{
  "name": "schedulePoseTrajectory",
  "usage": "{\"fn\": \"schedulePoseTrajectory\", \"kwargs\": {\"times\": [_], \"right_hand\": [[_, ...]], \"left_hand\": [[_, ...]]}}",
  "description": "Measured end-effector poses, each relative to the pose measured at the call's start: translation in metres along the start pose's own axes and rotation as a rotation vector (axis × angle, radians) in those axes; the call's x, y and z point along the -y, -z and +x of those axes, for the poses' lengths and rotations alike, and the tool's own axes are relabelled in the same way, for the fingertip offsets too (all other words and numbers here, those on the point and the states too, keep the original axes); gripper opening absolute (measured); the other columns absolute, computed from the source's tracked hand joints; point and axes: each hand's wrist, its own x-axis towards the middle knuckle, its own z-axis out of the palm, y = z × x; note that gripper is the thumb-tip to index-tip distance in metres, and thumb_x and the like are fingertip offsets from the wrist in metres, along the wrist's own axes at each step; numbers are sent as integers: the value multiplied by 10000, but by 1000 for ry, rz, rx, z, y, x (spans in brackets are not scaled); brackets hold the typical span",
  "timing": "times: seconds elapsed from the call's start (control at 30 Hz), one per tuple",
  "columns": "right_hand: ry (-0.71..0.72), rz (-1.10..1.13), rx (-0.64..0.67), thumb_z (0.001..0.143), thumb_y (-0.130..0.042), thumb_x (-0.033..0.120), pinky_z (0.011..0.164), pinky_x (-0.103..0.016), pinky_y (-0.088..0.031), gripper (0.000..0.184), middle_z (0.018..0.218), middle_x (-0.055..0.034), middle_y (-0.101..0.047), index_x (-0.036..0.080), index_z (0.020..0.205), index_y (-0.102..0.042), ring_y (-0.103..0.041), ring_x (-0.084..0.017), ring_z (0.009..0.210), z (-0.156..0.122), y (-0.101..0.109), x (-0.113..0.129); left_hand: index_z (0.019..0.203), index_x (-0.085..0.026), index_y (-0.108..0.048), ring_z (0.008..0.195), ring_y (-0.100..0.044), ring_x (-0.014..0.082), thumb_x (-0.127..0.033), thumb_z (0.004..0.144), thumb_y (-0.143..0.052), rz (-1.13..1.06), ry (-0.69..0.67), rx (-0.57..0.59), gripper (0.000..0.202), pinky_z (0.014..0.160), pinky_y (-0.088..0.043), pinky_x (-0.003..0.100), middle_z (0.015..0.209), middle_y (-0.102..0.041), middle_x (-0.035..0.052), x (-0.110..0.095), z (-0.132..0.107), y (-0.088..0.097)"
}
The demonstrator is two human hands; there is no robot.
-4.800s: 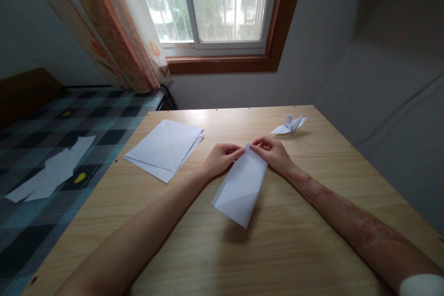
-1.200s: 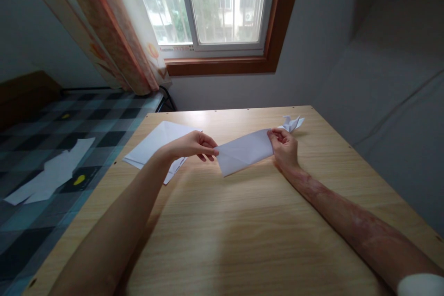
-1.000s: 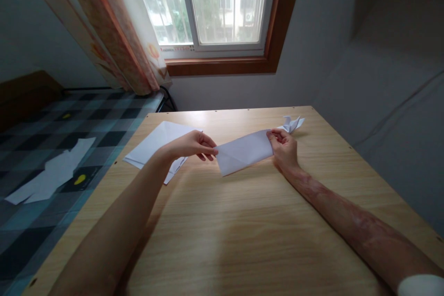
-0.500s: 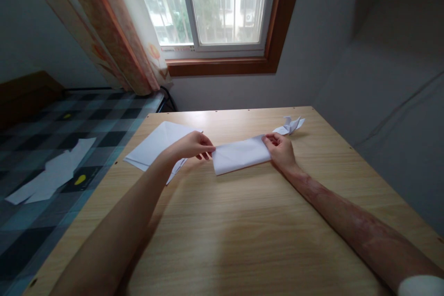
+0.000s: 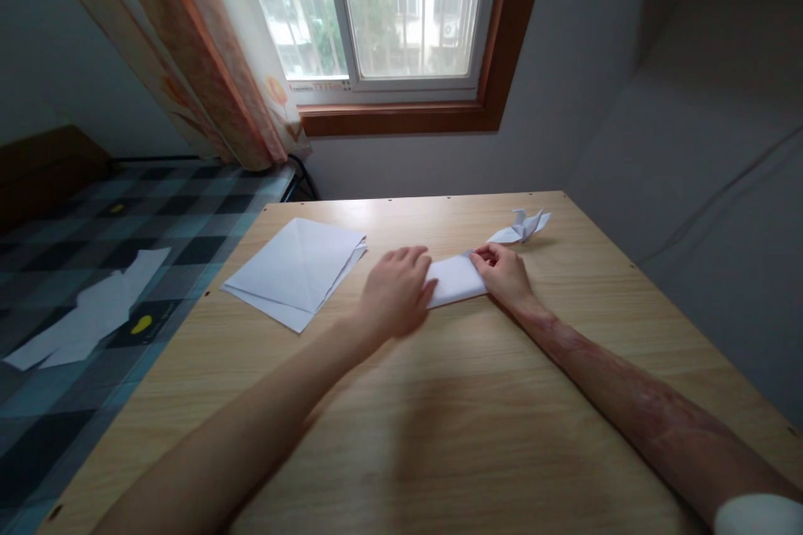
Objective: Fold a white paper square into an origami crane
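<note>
A folded white sheet of paper (image 5: pixel 457 278) lies on the wooden table, longer sideways than deep. My left hand (image 5: pixel 398 291), slightly blurred, rests palm down over its left part with the fingers stretched out, hiding that end. At the far right corner of the folded paper, my right hand (image 5: pixel 505 274) pinches the edge between thumb and fingers. Just beyond my right hand stands a folded paper crane (image 5: pixel 522 226). To the left of my left hand, several square white sheets (image 5: pixel 294 267) lie in a loose stack, the top one showing crease lines.
The wooden table (image 5: pixel 502 426) reaches toward a wall with a window (image 5: pixel 407 17). On the left is a bed (image 5: pixel 207 209) with a checked cover, bearing white paper strips (image 5: pixel 104 309). A curtain (image 5: pixel 232 75) hangs beside the window.
My left hand has let go of the paper's left edge and moved right, onto its surface. My right hand keeps its pinch at almost the same place.
</note>
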Motion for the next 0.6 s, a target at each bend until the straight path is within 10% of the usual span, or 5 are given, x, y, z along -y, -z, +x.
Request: {"fn": "schedulePoseTrajectory", "kwargs": {"times": [0.17, 0.6], "right_hand": [[11, 21, -1, 904, -709, 486, 733, -353, -542, 250, 881, -60, -834, 245, 892, -775, -701, -234, 714, 0, -1, -3], [-5, -92, 8, 895, -689, 409, 768, -341, -529, 198, 894, -53, -838, 233, 911, -778, -723, -234, 759, -1, 3, 6]], "left_hand": [[1613, -75, -523, 1597, -460, 354, -461, 1137, -450, -56, -389, 68, 617, 1355, -265, 495, 1739, -465, 208, -51, -22, -40], [1773, -88, -233, 1730, -210, 305, -731, 1108, -385, -238, -307, 246, 937, 1420, -134, 453, 1842, -200, 175, -35, -24, -48]]}}
